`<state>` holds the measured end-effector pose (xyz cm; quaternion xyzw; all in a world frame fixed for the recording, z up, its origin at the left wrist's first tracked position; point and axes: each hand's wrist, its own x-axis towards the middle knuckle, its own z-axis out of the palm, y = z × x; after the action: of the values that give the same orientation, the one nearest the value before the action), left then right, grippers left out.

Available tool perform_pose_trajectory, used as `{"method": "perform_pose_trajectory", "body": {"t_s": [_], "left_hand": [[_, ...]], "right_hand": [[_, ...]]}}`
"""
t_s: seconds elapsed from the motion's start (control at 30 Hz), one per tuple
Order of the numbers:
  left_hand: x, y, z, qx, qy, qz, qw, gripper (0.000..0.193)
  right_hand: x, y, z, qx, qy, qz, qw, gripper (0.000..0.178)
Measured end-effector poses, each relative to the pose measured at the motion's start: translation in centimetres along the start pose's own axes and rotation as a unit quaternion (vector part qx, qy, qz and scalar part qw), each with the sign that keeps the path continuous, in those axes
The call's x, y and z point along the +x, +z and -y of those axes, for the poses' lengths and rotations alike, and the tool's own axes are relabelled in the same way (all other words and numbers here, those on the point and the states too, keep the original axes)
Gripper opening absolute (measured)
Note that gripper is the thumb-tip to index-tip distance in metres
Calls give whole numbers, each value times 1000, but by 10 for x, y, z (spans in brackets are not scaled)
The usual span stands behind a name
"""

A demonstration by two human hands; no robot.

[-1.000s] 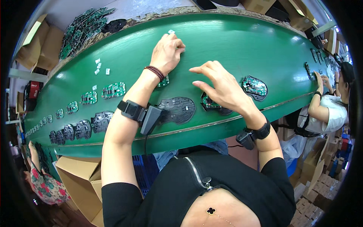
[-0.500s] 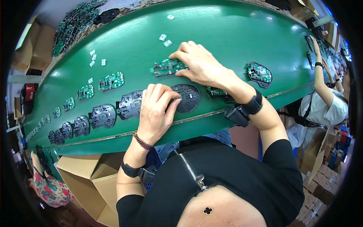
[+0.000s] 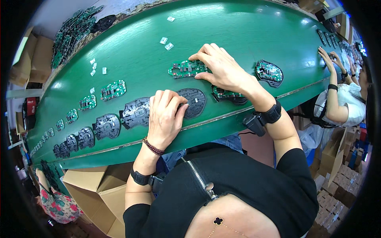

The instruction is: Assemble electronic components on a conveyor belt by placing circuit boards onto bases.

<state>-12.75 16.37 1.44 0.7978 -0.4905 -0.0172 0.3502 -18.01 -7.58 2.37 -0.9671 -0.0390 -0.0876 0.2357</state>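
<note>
My right hand (image 3: 224, 69) grips the right end of a green circuit board (image 3: 183, 70) between thumb and fingers, above the green table. Lower and to the left, my left hand (image 3: 163, 119) is closed in a pinch at the near edge of a black plastic shell (image 3: 195, 101). What its fingertips hold, if anything, is too small to make out. That hand partly covers the shell and the right end of the neighbouring black shell (image 3: 135, 112). Under my right wrist lies another shell with a board in it (image 3: 228, 95), partly hidden. A similar board-fitted shell (image 3: 270, 73) sits farther right.
Black shells (image 3: 106, 126) and green boards (image 3: 113, 90) run in two rows leftward. Several small white labels (image 3: 169, 46) lie on the green table (image 3: 222, 27). An open cardboard box (image 3: 85, 179) stands at the front left. Another person's hand (image 3: 326, 59) works at the right.
My right hand has moved slightly right, taking the circuit board with it. My left hand stays pinched by the shell. At the far right, the other person's arm has shifted.
</note>
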Motion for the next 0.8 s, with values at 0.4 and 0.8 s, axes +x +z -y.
{"method": "perform_pose_trajectory", "body": {"t_s": [0.4,0.8], "left_hand": [[-27,-41,19,17,-44,13,999,80],[-37,-42,30,17,-42,38,998,80]], "right_hand": [[-31,-31,48,165,-8,28,986,53],[-22,-16,70,93,-51,100,989,55]]}}
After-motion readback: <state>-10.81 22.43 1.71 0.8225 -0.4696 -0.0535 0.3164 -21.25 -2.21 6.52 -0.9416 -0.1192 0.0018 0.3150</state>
